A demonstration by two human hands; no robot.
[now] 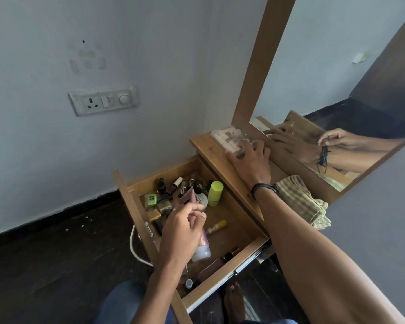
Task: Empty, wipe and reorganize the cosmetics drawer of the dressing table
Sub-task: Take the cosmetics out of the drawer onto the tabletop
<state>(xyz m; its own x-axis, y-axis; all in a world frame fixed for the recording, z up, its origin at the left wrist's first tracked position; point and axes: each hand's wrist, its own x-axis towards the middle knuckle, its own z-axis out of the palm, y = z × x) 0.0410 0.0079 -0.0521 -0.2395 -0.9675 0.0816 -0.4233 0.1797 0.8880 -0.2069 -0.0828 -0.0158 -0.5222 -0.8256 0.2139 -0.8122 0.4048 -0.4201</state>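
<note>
Drawer (234,232) pulled fully out of the dressing table (209,148), packed with cosmetics at its far-left corner. Left hand (182,228) over it, fingertips pinching a mauve tube (189,195). Right hand (250,160) up on the tabletop, fingers spread, pressing an eyeshadow palette (229,136) near the far edge. Green box (150,199) shows an "S"; white jar (202,199) print unreadable. Checked cloth (299,202) by the mirror (337,78).
</note>
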